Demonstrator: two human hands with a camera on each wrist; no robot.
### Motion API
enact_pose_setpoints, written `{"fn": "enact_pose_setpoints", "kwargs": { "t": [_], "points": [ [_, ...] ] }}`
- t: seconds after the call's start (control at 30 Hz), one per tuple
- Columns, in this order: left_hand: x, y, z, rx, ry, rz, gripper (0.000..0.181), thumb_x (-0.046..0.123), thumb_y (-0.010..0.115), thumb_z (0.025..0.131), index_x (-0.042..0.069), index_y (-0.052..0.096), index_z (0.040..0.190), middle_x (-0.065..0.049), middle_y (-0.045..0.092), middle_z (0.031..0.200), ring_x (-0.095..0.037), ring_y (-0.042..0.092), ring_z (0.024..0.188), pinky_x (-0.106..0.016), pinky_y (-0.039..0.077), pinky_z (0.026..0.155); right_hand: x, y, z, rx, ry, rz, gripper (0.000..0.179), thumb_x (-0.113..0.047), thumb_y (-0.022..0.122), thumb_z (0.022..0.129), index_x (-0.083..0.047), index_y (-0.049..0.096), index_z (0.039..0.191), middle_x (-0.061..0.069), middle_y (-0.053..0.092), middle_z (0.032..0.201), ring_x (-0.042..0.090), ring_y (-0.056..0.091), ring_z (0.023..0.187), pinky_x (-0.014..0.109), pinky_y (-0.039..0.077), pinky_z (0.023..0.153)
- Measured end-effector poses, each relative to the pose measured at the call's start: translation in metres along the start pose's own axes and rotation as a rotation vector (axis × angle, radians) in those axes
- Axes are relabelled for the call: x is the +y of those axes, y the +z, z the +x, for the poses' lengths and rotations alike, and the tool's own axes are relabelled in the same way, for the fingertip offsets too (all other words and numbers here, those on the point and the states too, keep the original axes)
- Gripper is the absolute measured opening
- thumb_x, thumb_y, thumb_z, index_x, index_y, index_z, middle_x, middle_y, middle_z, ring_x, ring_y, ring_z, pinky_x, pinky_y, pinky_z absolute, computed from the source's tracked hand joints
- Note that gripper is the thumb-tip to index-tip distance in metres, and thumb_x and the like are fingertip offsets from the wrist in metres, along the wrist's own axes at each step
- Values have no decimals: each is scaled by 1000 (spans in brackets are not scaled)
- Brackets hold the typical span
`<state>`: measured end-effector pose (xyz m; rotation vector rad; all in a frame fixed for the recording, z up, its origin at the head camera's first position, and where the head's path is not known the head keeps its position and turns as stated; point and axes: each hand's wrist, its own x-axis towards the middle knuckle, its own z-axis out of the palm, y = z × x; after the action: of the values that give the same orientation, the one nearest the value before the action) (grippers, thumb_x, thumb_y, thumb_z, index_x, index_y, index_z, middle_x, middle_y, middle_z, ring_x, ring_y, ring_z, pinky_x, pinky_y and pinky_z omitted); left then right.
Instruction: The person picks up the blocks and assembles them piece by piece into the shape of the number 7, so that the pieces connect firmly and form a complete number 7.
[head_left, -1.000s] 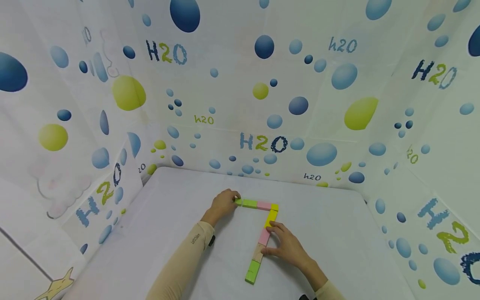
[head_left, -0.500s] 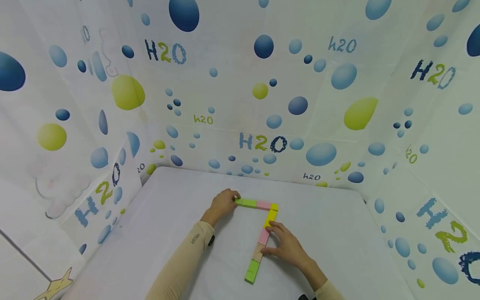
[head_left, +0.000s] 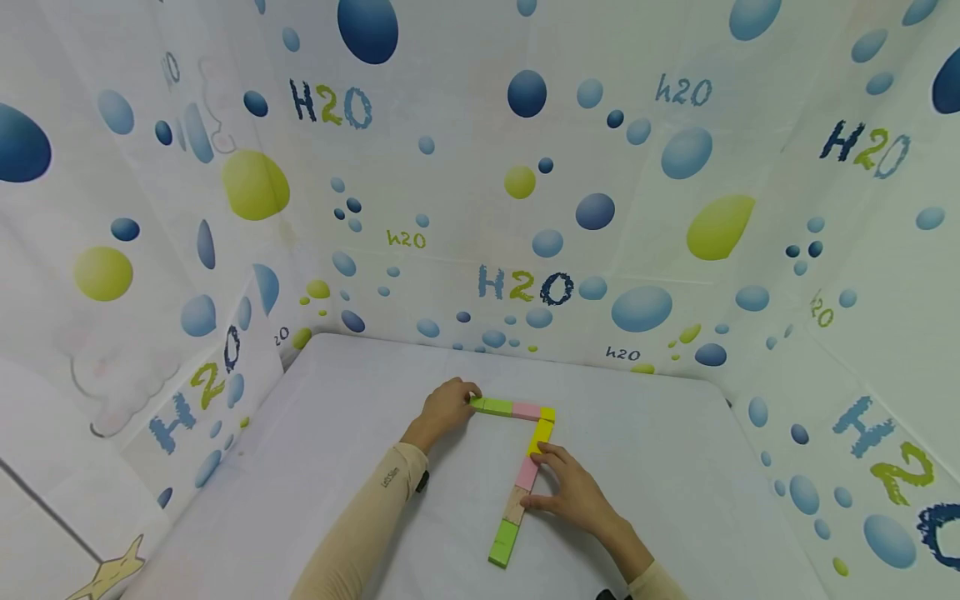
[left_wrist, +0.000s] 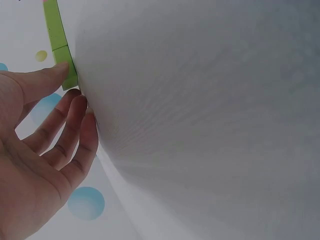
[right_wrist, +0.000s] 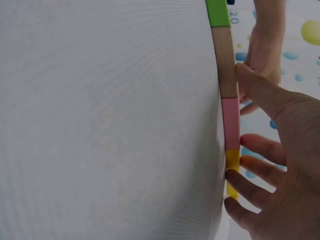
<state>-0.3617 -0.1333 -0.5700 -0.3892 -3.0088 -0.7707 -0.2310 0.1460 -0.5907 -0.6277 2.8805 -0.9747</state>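
Toy blocks lie end to end on the white tabletop in two rows meeting at a corner. At the far row's left end, my left hand (head_left: 447,407) pinches a light green block (left_wrist: 71,77), thumb on its side. Another green block (head_left: 497,407) abuts it, then a pink one (head_left: 527,411) and a yellow corner block (head_left: 548,414). Toward me run a yellow block (head_left: 541,433), a pink block (head_left: 527,473), a plain wood block (head_left: 515,504) and a green block (head_left: 504,543). My right hand (head_left: 576,493) touches this row's right side, thumb at the wood block, fingertips by the yellow one.
The white-covered table (head_left: 675,467) extends around both rows. Behind it and at both sides hang white sheets (head_left: 465,192) printed with bubbles and H2O lettering.
The end green block has slid slightly right under my left hand, closing the thin gap to its green neighbour. My right hand stays in place.
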Motion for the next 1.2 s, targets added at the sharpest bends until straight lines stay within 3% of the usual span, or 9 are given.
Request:
{"fn": "enact_pose_setpoints", "kwargs": {
  "t": [1.2],
  "points": [
    [3, -2, -4, 8, -11, -29, 31, 15, 77, 91, 14, 76, 122, -6, 67, 102, -20, 63, 90, -41, 57, 81, 0, 0, 1, -12, 19, -21, 82, -62, 82, 79, -14, 60, 142, 8, 46, 159, 34, 48, 144, 56, 44, 113]
  ]
}}
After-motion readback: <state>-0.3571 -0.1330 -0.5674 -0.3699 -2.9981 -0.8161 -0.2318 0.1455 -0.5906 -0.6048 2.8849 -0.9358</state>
